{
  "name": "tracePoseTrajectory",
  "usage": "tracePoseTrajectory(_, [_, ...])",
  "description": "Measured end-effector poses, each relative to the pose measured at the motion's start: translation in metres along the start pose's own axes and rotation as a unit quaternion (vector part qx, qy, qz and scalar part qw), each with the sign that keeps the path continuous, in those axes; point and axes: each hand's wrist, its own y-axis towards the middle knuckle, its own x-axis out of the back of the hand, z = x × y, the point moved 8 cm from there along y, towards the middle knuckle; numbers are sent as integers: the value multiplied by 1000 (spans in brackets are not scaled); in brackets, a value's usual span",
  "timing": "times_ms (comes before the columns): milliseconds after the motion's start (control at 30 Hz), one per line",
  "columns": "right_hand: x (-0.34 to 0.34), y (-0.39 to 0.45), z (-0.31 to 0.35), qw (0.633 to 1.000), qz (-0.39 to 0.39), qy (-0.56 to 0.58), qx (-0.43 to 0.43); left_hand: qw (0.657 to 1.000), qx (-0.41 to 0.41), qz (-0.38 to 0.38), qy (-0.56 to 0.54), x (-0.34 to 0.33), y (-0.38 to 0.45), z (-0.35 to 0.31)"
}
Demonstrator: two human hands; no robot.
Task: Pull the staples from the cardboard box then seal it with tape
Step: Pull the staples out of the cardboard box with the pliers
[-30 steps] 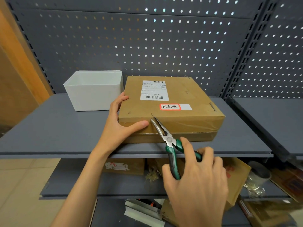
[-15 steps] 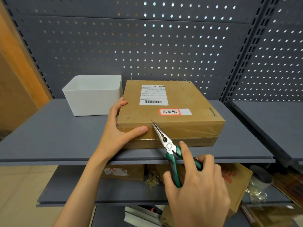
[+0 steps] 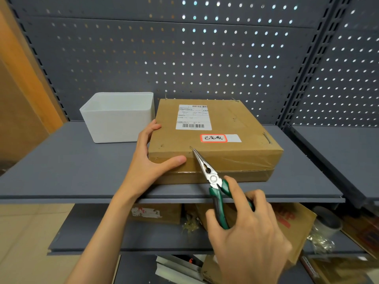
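Observation:
A flat brown cardboard box (image 3: pixel 235 152) with a white shipping label and a red-edged sticker lies on the grey shelf (image 3: pixel 82 173). My left hand (image 3: pixel 149 160) holds its front left corner, thumb along the front face and fingers up the left side. My right hand (image 3: pixel 244 228) grips the green handles of needle-nose pliers (image 3: pixel 207 171). The plier tips touch a small staple (image 3: pixel 191 148) standing up at the box's front top edge. Another staple (image 3: pixel 267 137) sits at the right edge, and more stick up along the back edge.
A white plastic bin (image 3: pixel 119 117) stands on the shelf left of the box. Grey pegboard (image 3: pixel 184 58) backs the shelf. Lower shelves hold cardboard boxes (image 3: pixel 287 222), clear bags and a tape roll (image 3: pixel 326 224) at the right. A second shelf section adjoins on the right.
The view has tilted slightly, so the box sits lower in the frame. Both hands and the pliers keep the same place against the box, tips at the front staple.

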Motion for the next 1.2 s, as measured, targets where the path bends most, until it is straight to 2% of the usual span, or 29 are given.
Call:
tracePoseTrajectory(133, [7, 6, 0, 1000, -24, 16, -3, 1000, 0, 0, 2, 0, 0, 0])
tracePoseTrajectory(667, [5, 23, 1, 999, -6, 41, -5, 1000, -1, 1, 13, 0, 0, -1])
tracePoseTrajectory(933, [15, 58, 41, 995, -36, 31, 85, 1000, -13, -1, 11, 0, 0, -4])
tracePoseTrajectory(1200, [-18, 118, 92, 987, 34, 71, 140, 1000, -29, -10, 4, 0, 1, -5])
